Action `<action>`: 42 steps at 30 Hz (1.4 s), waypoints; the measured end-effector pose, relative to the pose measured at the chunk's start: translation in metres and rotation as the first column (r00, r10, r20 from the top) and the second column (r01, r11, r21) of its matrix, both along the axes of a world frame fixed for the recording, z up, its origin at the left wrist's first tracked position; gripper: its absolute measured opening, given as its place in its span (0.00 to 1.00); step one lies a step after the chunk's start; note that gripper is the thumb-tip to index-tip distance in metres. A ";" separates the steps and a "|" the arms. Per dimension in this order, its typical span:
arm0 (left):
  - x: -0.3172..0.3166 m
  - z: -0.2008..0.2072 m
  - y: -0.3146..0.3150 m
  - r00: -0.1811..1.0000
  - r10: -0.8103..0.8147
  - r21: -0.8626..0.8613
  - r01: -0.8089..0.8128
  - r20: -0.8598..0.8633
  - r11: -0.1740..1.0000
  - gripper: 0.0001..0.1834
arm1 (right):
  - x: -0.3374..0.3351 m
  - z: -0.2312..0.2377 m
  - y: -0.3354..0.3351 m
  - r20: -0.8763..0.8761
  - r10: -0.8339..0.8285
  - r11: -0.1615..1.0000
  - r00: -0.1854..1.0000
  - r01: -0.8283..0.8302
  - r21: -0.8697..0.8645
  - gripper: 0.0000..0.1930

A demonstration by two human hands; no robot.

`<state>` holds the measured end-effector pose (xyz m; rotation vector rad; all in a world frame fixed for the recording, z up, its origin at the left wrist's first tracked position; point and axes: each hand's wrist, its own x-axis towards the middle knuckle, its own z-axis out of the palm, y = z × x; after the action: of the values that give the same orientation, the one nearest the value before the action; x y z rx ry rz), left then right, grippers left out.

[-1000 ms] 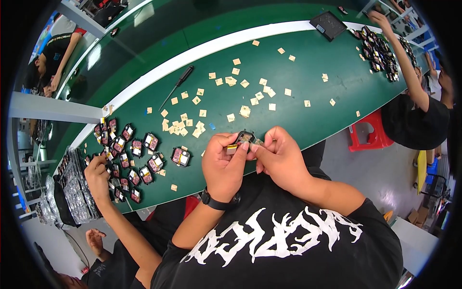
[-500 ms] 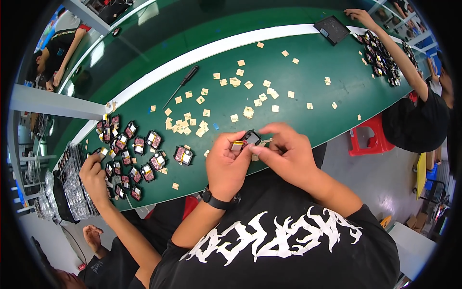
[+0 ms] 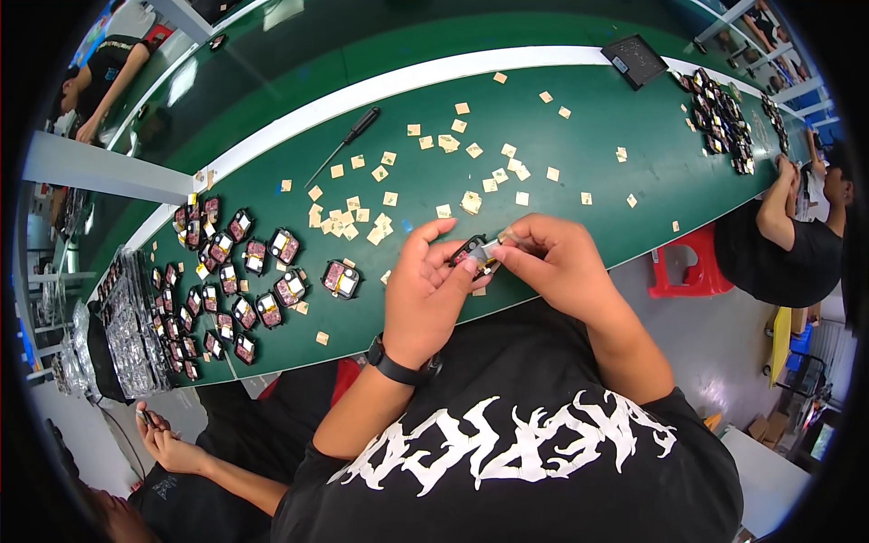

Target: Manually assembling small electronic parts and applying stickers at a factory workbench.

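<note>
Just below the hands (image 3: 424, 288), a green tabletop (image 3: 593, 136), red stool (image 3: 711, 262) alongside.

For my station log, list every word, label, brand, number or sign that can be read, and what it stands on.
Black shirt of the wearer: large, jagged white lettering, not copied out here.
Held black-cased device: no text can be made out.
Black tray: pale label, too small to read.
Cream squares: tiny marks on some, too small to read.
Co-worker's dark shirt, lower left: faint print, too blurred to read.
</note>
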<state>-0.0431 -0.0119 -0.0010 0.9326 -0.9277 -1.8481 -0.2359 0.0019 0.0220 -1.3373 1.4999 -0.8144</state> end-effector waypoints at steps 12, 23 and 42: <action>-0.001 -0.005 0.004 1.000 0.009 -0.039 -0.008 0.024 0.999 0.16 | 0.011 0.010 0.003 0.203 -0.036 0.998 0.978 0.026 0.049 0.09; -0.004 -0.005 0.007 0.993 0.099 -0.097 -0.093 0.059 0.991 0.10 | 0.000 0.022 -0.008 0.064 0.063 0.991 0.996 -0.070 0.114 0.06; 0.006 -0.011 0.004 1.000 0.024 -0.094 -0.024 -0.001 0.995 0.13 | 0.015 0.013 -0.004 -0.165 0.080 0.960 0.983 -0.121 -0.254 0.04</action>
<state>-0.0374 -0.0077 -0.0118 0.8818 -0.9911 -1.7686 -0.2205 -0.0018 0.0350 -1.6931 1.4641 -0.8843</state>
